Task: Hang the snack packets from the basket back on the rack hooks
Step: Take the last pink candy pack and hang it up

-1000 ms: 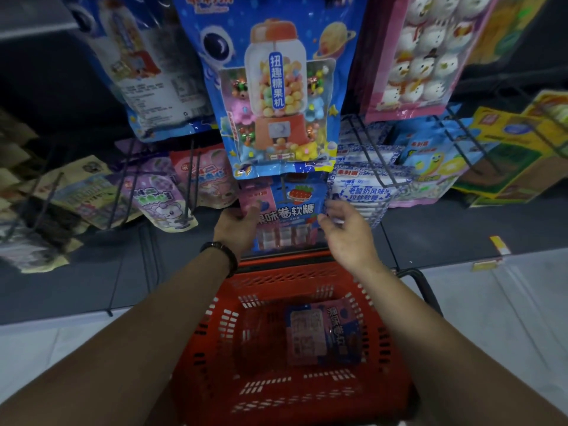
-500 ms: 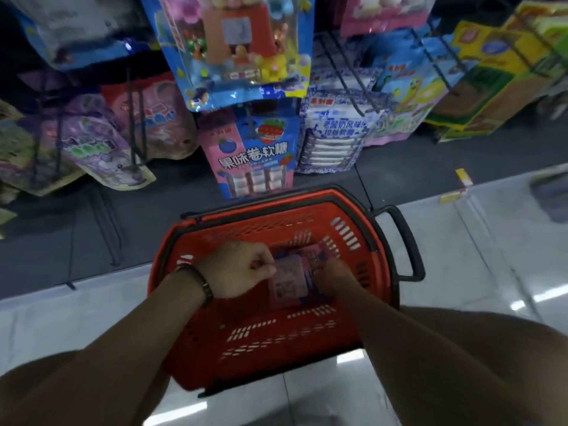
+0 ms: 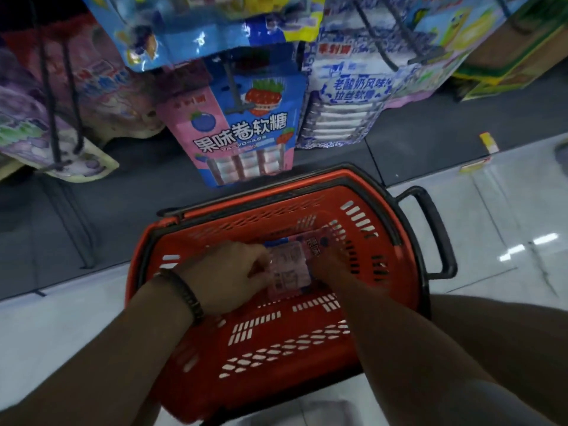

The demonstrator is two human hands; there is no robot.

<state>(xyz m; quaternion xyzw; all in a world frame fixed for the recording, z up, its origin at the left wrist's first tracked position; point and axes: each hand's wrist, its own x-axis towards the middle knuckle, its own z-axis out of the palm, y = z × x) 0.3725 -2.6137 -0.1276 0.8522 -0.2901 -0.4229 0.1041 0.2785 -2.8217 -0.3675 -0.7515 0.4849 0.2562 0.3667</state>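
Observation:
A red plastic basket (image 3: pixel 307 342) with black handles stands on the floor below the rack. Inside it lies a pink and blue snack packet (image 3: pixel 290 265). My left hand (image 3: pixel 229 275) grips the packet's left edge with closed fingers. On the right side of the packet my right hand (image 3: pixel 330 269) holds it, blurred. A matching pink and blue packet (image 3: pixel 242 133) hangs on a black rack hook (image 3: pixel 235 90) just above the basket.
Purple and pink packets (image 3: pixel 46 118) hang on hooks at the left. White and blue packets (image 3: pixel 347 99) hang to the right of the matching packet, yellow-green ones (image 3: pixel 504 56) further right. A dark base shelf (image 3: pixel 92 216) runs under the rack, white floor tiles (image 3: pixel 507 226) beside the basket.
One second ago both hands were up at the hanging pink and blue packet. They dropped into the basket and took hold of the packet lying there; the view tilted down.

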